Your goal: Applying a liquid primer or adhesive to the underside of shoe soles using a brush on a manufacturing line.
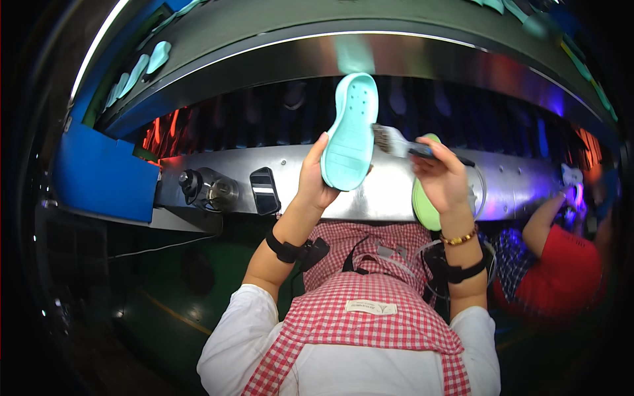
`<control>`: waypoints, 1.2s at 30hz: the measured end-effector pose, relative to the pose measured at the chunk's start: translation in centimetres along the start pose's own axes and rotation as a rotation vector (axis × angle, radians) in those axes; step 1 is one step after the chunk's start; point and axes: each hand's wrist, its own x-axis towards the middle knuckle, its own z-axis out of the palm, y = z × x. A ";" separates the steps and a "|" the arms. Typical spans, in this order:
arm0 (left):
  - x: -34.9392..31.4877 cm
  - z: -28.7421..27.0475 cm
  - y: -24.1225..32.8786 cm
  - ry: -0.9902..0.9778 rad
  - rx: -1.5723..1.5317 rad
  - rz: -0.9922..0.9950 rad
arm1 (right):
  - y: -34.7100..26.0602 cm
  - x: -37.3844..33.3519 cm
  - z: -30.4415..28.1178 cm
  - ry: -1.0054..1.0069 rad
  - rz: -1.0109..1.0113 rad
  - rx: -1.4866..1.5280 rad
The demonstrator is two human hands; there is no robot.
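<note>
A turquoise shoe sole (350, 142) with a raised rim and several small holes at its toe end stands toe-up in my left hand (315, 177). My left fingers wrap its heel end from the left and behind, partly hidden by it. In my right hand (442, 175) is a paintbrush (396, 142) with a dark handle, held like a pen. Its bristles point left and reach the sole's right edge; whether they touch cannot be made out. Under my right hand lies a light green sole-shaped piece (424, 204), partly covered by the hand.
A metal ledge (290, 158) runs across in front of me, bearing a phone (265, 191) and a clear bottle with black lid (208, 190) at left. Beyond it, a dark conveyor belt (284, 49) carries turquoise soles (158, 57). A co-worker in red (561, 270) sits at right.
</note>
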 end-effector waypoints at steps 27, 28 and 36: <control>18.8 11.5 14.1 0.307 2.087 0.882 | -0.1 -3.8 -7.1 0.157 -0.241 -0.054; 18.7 11.5 14.3 0.275 2.139 0.761 | -0.2 -3.6 -7.0 0.143 -0.246 -0.075; 13.2 9.2 13.6 0.129 1.448 1.553 | -0.7 -4.5 -7.1 0.190 -0.296 -0.106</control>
